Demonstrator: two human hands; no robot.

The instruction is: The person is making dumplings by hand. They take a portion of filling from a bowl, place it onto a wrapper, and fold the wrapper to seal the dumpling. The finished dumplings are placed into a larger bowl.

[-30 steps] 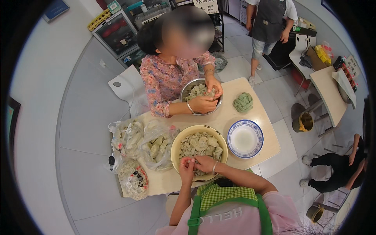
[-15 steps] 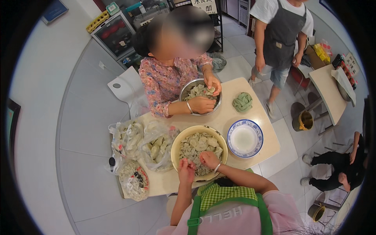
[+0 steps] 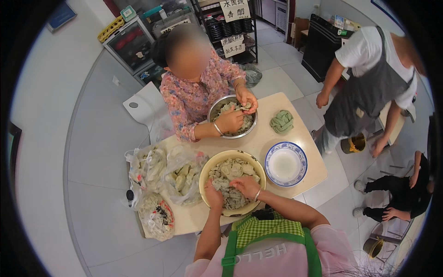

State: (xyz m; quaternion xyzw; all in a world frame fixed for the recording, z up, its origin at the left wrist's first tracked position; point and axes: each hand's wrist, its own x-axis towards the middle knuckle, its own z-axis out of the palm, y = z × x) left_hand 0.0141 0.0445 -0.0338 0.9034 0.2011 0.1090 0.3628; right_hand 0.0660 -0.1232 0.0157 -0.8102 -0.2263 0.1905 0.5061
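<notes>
A wide cream enamel basin (image 3: 207,171) with a chipped dark rim holds soft grey-green food pieces (image 3: 237,199), some torn small, with larger pale lumps on the far side. Over its left part, my left hand (image 3: 213,195) has curled fingers around a torn grey-green piece. Just to the right, my right hand (image 3: 247,185) pinches at the same clump, thumb and fingertips together; a bracelet circles its wrist. The exact kind of food cannot be made out. Both hands are low over the heap, a short gap apart.
Clear plastic bags (image 3: 181,180) of similar lumps line the table's left side. At the right are a blue-and-white bowl (image 3: 286,164) of cloudy liquid and a folded green cloth (image 3: 281,121). Opposite, a co-worker handles food over a steel bowl (image 3: 253,131). A person in a grey apron (image 3: 364,101) stands beyond.
My left hand has shifted slightly left and down, and my fingers have moved with the torn piece. The aproned person has come closer at the right.
</notes>
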